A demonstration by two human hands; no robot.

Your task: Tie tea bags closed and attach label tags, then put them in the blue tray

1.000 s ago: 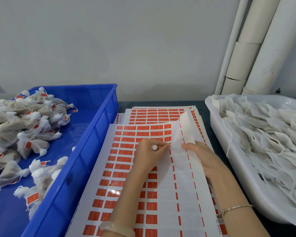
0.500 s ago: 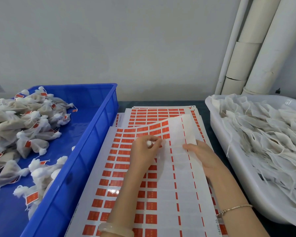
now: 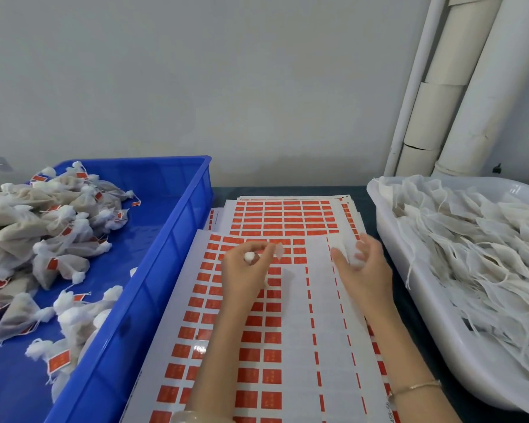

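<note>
White tuft [image 3: 249, 257] and pale strip [image 3: 278, 250] pinched in the left hand [image 3: 245, 273] grip; crumpled film [image 3: 353, 255] curled inside the right hand [image 3: 364, 277], above the label sheet [image 3: 287, 361]. Left of frame, blue tray [image 3: 174, 236] heaped with tagged tea bags [image 3: 43, 227]; right, tub [image 3: 431, 315] full of untied bags [image 3: 477, 254]. Looks roughly midway.
</note>
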